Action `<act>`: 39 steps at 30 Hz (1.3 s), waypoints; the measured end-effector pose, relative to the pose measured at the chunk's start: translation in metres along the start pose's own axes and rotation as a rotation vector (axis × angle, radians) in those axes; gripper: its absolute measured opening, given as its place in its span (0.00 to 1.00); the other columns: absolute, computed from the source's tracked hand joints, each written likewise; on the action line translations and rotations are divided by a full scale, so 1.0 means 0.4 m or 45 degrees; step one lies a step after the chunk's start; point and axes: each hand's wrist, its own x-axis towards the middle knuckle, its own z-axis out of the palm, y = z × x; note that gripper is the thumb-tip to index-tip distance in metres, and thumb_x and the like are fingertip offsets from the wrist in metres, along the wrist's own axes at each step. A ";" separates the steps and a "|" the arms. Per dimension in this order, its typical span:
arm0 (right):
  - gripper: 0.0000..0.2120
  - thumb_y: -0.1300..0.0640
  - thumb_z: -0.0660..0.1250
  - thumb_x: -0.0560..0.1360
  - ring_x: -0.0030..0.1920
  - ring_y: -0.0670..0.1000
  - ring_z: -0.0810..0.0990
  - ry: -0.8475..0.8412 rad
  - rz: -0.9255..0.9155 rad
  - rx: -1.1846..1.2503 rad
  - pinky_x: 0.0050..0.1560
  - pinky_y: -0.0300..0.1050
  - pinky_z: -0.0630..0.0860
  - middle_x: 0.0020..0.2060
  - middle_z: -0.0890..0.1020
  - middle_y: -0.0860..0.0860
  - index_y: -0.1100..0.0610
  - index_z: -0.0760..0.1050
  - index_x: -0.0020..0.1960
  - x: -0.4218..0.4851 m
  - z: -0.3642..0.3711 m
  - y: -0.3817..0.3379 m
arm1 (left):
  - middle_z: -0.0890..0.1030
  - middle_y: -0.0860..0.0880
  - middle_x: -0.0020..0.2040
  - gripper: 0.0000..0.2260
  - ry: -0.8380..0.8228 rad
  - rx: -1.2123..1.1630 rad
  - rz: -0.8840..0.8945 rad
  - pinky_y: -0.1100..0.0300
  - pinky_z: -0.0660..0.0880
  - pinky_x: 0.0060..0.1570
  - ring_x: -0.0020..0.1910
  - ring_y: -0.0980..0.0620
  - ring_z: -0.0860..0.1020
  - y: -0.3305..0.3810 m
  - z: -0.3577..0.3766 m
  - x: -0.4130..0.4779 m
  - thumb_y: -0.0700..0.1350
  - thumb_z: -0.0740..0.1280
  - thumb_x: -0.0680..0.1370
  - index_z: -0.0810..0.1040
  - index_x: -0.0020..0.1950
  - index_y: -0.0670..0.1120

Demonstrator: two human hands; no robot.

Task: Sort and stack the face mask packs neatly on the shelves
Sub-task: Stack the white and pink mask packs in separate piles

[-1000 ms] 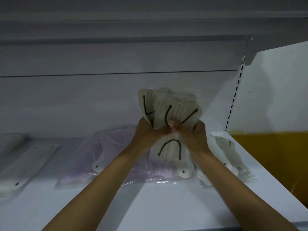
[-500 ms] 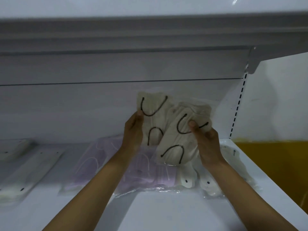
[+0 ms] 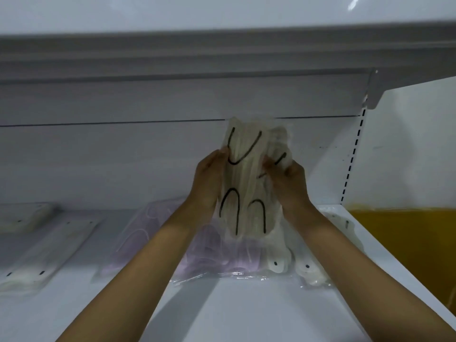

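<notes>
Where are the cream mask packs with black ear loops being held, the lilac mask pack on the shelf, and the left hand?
Cream mask packs with black ear loops (image 3: 249, 193): head view, middle of front pack.
Lilac mask pack (image 3: 148, 233): head view, its left half.
Left hand (image 3: 208, 178): head view, back of hand.

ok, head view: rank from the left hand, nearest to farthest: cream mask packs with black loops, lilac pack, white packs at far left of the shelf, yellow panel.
1. Cream mask packs: gripped by the left hand, held up above the shelf.
2. Lilac pack: on the shelf just below the hand.
3. White packs and yellow panel: far left of the shelf and beyond its right end; too close to call.
</notes>
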 end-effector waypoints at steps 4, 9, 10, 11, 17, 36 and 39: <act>0.13 0.59 0.69 0.76 0.29 0.41 0.75 0.050 -0.066 -0.080 0.32 0.36 0.73 0.28 0.77 0.44 0.53 0.72 0.34 0.021 -0.016 -0.021 | 0.81 0.48 0.48 0.10 -0.001 0.014 0.098 0.58 0.76 0.52 0.48 0.52 0.78 0.016 -0.012 0.002 0.45 0.60 0.83 0.79 0.50 0.43; 0.18 0.48 0.61 0.81 0.36 0.52 0.76 0.018 0.015 0.045 0.40 0.47 0.74 0.35 0.77 0.58 0.60 0.77 0.42 -0.024 0.022 -0.026 | 0.78 0.57 0.39 0.08 0.080 0.131 0.206 0.69 0.73 0.39 0.37 0.65 0.76 -0.030 0.034 -0.022 0.43 0.59 0.83 0.75 0.47 0.47; 0.28 0.42 0.56 0.81 0.41 0.59 0.80 0.028 0.025 0.084 0.46 0.53 0.78 0.42 0.81 0.63 0.67 0.78 0.50 -0.040 0.033 -0.030 | 0.77 0.56 0.42 0.05 0.098 0.153 0.258 0.70 0.73 0.38 0.37 0.67 0.76 -0.041 0.046 -0.028 0.43 0.59 0.83 0.73 0.51 0.46; 0.36 0.36 0.52 0.79 0.48 0.67 0.79 0.034 0.017 0.095 0.52 0.61 0.77 0.50 0.79 0.69 0.71 0.74 0.55 -0.052 0.041 -0.026 | 0.77 0.55 0.46 0.04 0.106 0.171 0.304 0.70 0.73 0.39 0.39 0.68 0.76 -0.055 0.055 -0.032 0.42 0.59 0.83 0.70 0.57 0.45; 0.37 0.33 0.46 0.77 0.36 0.59 0.76 0.066 -0.142 0.027 0.40 0.44 0.74 0.38 0.80 0.61 0.65 0.76 0.48 -0.070 0.036 -0.024 | 0.76 0.41 0.43 0.26 0.199 0.223 0.293 0.65 0.75 0.41 0.39 0.56 0.76 -0.107 0.057 -0.036 0.45 0.66 0.79 0.59 0.75 0.49; 0.33 0.38 0.75 0.65 0.45 0.35 0.79 0.090 -0.035 0.106 0.50 0.34 0.75 0.43 0.82 0.39 0.50 0.71 0.65 -0.162 -0.061 0.024 | 0.78 0.41 0.64 0.28 0.063 -0.806 -0.188 0.48 0.75 0.62 0.62 0.44 0.78 -0.065 -0.022 -0.105 0.45 0.73 0.69 0.73 0.67 0.39; 0.46 0.28 0.76 0.53 0.48 0.44 0.79 -0.050 0.097 0.276 0.50 0.39 0.75 0.48 0.79 0.48 0.55 0.72 0.61 -0.226 -0.026 0.066 | 0.75 0.39 0.67 0.40 0.000 -0.954 -0.210 0.47 0.73 0.64 0.66 0.43 0.75 -0.092 -0.013 -0.141 0.49 0.81 0.63 0.69 0.71 0.38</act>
